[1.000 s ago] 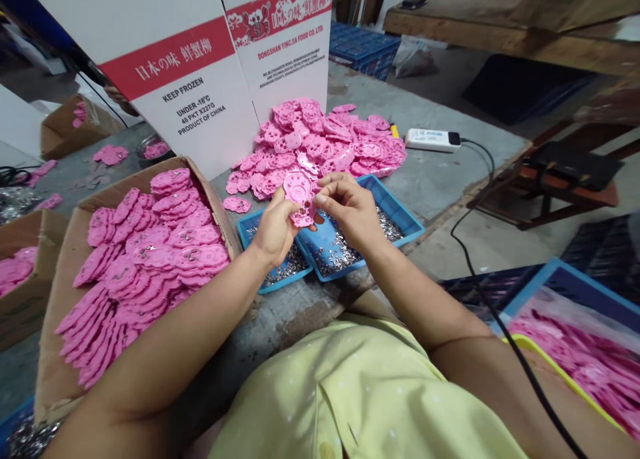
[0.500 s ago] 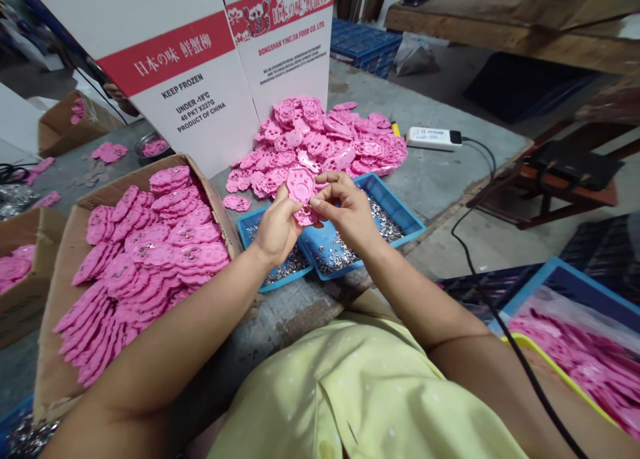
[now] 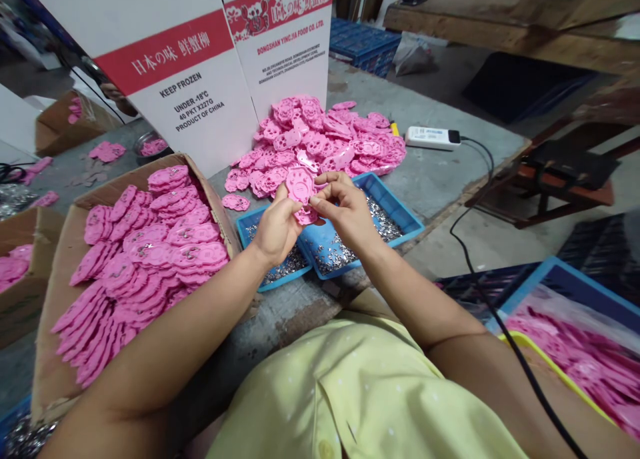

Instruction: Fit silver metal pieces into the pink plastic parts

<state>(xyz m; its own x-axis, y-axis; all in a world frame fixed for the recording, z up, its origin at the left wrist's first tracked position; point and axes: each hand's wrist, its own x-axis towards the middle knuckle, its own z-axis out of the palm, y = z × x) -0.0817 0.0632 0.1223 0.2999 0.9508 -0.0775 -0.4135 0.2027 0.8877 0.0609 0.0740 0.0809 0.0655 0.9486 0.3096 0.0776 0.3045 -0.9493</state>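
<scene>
Left hand (image 3: 277,234), right hand (image 3: 349,209): pink piece (image 3: 300,183) | carton (image 3: 155,12): "KEEP FROZEN" (capitals)

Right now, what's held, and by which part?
A flat, scalloped pink plastic-looking piece: left hand grips its lower-left edge; right hand touches its right side.

Pink piece (image 3: 300,184), blue trays (image 3: 320,236), white carton (image 3: 235,116) with red bands (image 3: 115,71), pale-yellow shirt (image 3: 375,379) dotted white

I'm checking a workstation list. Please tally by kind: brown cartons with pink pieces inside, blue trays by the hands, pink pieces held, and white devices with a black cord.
Brown cartons: 3
Blue trays: 2
Held pink piece: 1
White corded device: 1
Total: 7
</scene>
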